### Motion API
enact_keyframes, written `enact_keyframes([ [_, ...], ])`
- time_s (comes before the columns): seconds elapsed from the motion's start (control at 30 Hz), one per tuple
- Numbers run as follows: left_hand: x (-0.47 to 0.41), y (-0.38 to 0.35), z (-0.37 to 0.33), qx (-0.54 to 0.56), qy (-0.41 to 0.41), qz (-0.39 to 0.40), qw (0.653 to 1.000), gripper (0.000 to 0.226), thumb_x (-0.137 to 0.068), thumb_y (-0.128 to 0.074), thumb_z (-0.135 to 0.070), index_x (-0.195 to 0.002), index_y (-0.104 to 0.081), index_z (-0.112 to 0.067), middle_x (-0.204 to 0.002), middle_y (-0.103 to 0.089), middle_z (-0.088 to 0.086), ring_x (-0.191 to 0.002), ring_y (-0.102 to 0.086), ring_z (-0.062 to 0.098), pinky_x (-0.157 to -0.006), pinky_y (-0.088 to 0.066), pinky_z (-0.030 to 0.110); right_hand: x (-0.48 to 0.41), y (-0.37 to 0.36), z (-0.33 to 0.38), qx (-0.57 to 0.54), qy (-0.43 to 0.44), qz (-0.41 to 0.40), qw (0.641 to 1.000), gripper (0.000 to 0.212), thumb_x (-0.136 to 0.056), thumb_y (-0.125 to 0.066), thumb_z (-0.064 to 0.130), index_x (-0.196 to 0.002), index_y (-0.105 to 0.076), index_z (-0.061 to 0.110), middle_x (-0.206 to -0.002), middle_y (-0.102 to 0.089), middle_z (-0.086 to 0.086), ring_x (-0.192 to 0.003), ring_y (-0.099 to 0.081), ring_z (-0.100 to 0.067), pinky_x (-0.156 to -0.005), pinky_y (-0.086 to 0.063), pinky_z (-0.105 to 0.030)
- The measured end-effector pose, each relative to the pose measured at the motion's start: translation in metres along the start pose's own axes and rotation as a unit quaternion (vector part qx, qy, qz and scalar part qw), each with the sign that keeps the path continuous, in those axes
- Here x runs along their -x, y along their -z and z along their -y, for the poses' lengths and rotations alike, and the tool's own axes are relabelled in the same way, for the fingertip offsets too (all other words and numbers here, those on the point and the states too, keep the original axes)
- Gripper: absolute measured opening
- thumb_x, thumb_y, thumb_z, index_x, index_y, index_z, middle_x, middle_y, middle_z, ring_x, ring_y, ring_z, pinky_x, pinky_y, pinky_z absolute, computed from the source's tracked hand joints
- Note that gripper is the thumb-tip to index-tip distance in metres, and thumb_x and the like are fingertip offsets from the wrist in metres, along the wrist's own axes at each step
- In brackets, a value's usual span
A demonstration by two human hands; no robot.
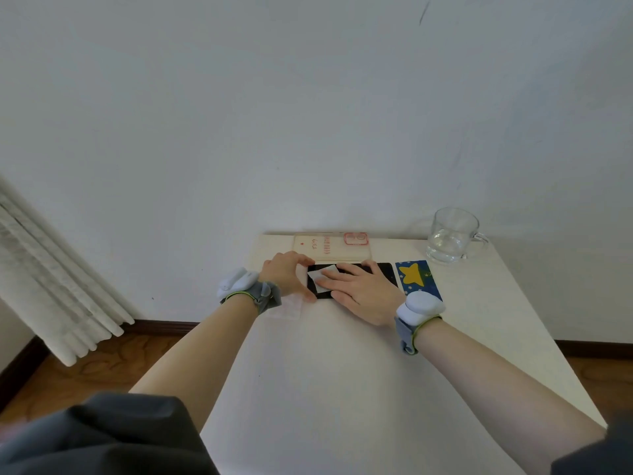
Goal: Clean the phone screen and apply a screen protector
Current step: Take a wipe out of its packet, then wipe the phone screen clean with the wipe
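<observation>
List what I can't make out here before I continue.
Head view only:
- phone screen: mostly under the right hand and white wipe, cleanliness unreadable.
- phone case print: too small to read.
- clear film by the left hand: faint, partly behind the wrist.

phone [388,277]: black
wipe [318,279]: white
card [416,277]: blue, one big yellow star, small pale stars scattered
case [329,248]: clear with red print
mug [452,240]: clear glass
table [342,389]: cream
wristbands [265,296]: grey, green edging, white pods
curtain [51,279]: white
floor [102,368]: brown wood grain
</observation>
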State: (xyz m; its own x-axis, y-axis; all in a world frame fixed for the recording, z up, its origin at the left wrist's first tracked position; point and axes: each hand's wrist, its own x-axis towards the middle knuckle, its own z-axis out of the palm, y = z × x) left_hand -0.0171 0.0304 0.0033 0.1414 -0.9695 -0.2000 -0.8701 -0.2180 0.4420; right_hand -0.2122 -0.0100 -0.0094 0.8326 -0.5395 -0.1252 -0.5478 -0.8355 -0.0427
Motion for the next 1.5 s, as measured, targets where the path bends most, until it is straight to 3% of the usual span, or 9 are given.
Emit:
enact_keyframes([
  [0.2,-0.001,0.001,-0.004,-0.025,0.002,-0.010,1.000,0.077,-0.064,-0.083,-0.034,-0.132,-0.049,-0.029,-0.135,-0.048,-0.007,-0.129,-0.037,0.017,-0.108,-0.024,0.034,-0.013,-0.009,0.009,-0.024,-0.041,0.020,0.999,0.051,-0.102,-0.012,0.041,-0.152,-0.003,0.031,-0.160,-0.001,0.015,-0.149,0.001,-0.011,-0.118,0.001,-0.047],
  [0.5,-0.003,0.000,-0.002,-0.037,-0.004,-0.009,0.999,0.078,-0.062,-0.083,-0.038,-0.131,-0.048,-0.030,-0.133,-0.049,-0.008,-0.127,-0.038,0.017,-0.107,-0.025,0.033,-0.007,-0.002,0.010,-0.055,-0.040,0.015,0.998,0.045,-0.104,-0.012,0.037,-0.148,-0.016,0.043,-0.160,-0.009,0.012,-0.149,0.007,-0.016,-0.117,0.004,-0.048],
  [0.8,-0.003,-0.002,0.000,-0.018,-0.002,-0.017,1.000,0.079,-0.060,-0.084,-0.036,-0.130,-0.050,-0.030,-0.132,-0.049,-0.009,-0.127,-0.039,0.016,-0.105,-0.024,0.032,-0.010,-0.004,0.021,-0.014,-0.032,-0.017,0.999,0.046,-0.104,-0.015,0.030,-0.149,-0.022,0.024,-0.158,-0.018,0.012,-0.149,-0.004,-0.011,-0.117,-0.001,-0.046],
  [0.93,-0.002,-0.002,0.001,-0.017,0.002,-0.015,1.000,0.079,-0.060,-0.084,-0.037,-0.130,-0.050,-0.031,-0.131,-0.049,-0.010,-0.126,-0.038,0.016,-0.105,-0.024,0.032,-0.020,0.001,0.027,-0.004,-0.036,-0.060,0.998,0.040,-0.104,-0.022,0.028,-0.134,-0.047,0.022,-0.146,-0.041,0.011,-0.139,-0.024,-0.016,-0.110,-0.014,-0.042],
  [1.03,-0.003,-0.001,-0.001,-0.024,-0.001,-0.013,1.000,0.077,-0.060,-0.084,-0.037,-0.129,-0.050,-0.031,-0.131,-0.050,-0.008,-0.126,-0.039,0.018,-0.105,-0.026,0.033,-0.028,0.003,0.025,-0.080,-0.049,-0.120,0.988,0.035,-0.099,-0.035,0.019,-0.127,-0.057,0.023,-0.130,-0.057,0.007,-0.121,-0.038,-0.021,-0.096,-0.023,-0.036],
  [1.13,-0.002,0.002,-0.003,-0.032,0.000,-0.014,0.999,0.076,-0.062,-0.084,-0.035,-0.129,-0.050,-0.028,-0.133,-0.049,-0.006,-0.126,-0.040,0.020,-0.108,-0.028,0.035,-0.034,0.008,0.020,-0.206,-0.082,-0.162,0.962,0.038,-0.092,-0.047,0.006,-0.126,-0.061,0.016,-0.121,-0.059,-0.007,-0.114,-0.046,-0.026,-0.096,-0.034,-0.029],
  [1.27,-0.003,0.002,-0.001,-0.031,-0.006,-0.017,0.999,0.076,-0.058,-0.085,-0.036,-0.126,-0.053,-0.030,-0.130,-0.052,-0.008,-0.124,-0.043,0.017,-0.107,-0.029,0.034,-0.041,0.008,0.023,-0.225,-0.081,-0.122,0.963,0.027,-0.094,-0.050,0.012,-0.114,-0.069,0.009,-0.111,-0.058,-0.014,-0.105,-0.054,-0.031,-0.085,-0.038,-0.030],
  [1.5,-0.004,0.000,0.000,-0.025,-0.009,-0.017,0.999,0.077,-0.058,-0.085,-0.036,-0.126,-0.052,-0.030,-0.129,-0.051,-0.009,-0.124,-0.042,0.017,-0.105,-0.026,0.032,-0.049,0.012,0.024,-0.189,-0.142,-0.093,0.967,0.031,-0.097,-0.045,0.012,-0.120,-0.065,0.008,-0.123,-0.056,-0.014,-0.113,-0.053,-0.031,-0.090,-0.039,-0.029],
])
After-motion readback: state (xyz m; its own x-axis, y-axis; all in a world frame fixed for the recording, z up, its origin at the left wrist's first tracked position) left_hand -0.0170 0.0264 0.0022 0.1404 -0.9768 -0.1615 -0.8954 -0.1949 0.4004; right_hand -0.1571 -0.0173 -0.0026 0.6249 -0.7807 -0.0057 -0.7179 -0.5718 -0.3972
